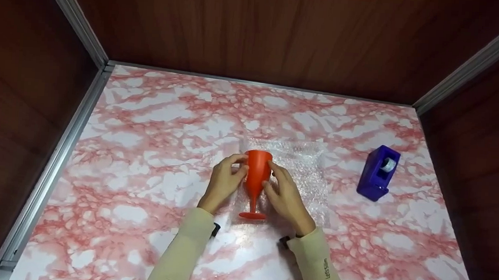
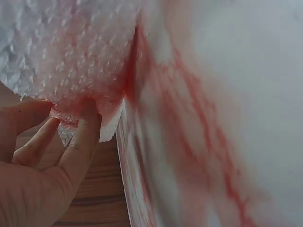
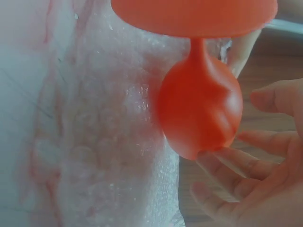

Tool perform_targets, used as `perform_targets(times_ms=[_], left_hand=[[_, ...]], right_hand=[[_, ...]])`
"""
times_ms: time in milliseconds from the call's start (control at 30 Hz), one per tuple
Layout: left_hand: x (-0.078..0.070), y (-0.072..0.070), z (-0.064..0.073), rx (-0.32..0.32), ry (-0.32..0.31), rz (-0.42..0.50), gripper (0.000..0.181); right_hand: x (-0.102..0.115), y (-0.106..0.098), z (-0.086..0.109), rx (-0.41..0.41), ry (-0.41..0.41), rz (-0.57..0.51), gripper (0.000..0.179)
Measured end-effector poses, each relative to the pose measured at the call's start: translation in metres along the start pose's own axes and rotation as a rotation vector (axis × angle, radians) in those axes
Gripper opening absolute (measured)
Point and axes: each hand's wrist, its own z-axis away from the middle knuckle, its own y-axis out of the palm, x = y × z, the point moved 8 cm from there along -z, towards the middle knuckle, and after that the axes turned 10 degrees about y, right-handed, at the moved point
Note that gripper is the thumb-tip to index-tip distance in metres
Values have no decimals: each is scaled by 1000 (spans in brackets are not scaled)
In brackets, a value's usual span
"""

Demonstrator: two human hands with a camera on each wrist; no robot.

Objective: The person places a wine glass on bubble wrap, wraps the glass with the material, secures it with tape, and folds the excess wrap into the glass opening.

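An orange-red plastic goblet (image 1: 257,171) lies on a clear sheet of bubble wrap (image 1: 305,178), its rim away from me and its round foot towards me. My left hand (image 1: 226,177) is at the left side of the bowl, near the rim. In the left wrist view its thumb and fingers pinch the edge of the bubble wrap (image 2: 61,52), which stands raised there and hides the goblet. From the right, my right hand (image 1: 287,196) touches the bowl with relaxed, slightly bent fingers. The right wrist view shows fingertips (image 3: 208,158) against the bowl, the thumb a little apart.
A purple tape dispenser (image 1: 375,176) with a roll of clear tape stands to the right on the pink-and-white marbled table (image 1: 144,164). Dark wood panels (image 1: 256,32) with metal rails enclose the back and both sides.
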Motion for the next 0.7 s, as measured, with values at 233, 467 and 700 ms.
perform_targets(times_ms=[233, 467, 700], left_hand=[[-6, -2, -2, 10, 13, -105, 30], [-14, -6, -2, -4, 44, -211, 37], [-16, -6, -2, -18, 63, -245, 36]], right_hand=[[-1, 7, 3, 55, 35, -31, 60], [-5, 14, 6, 107, 70, -63, 63], [-9, 18, 6, 148, 101, -87, 68]])
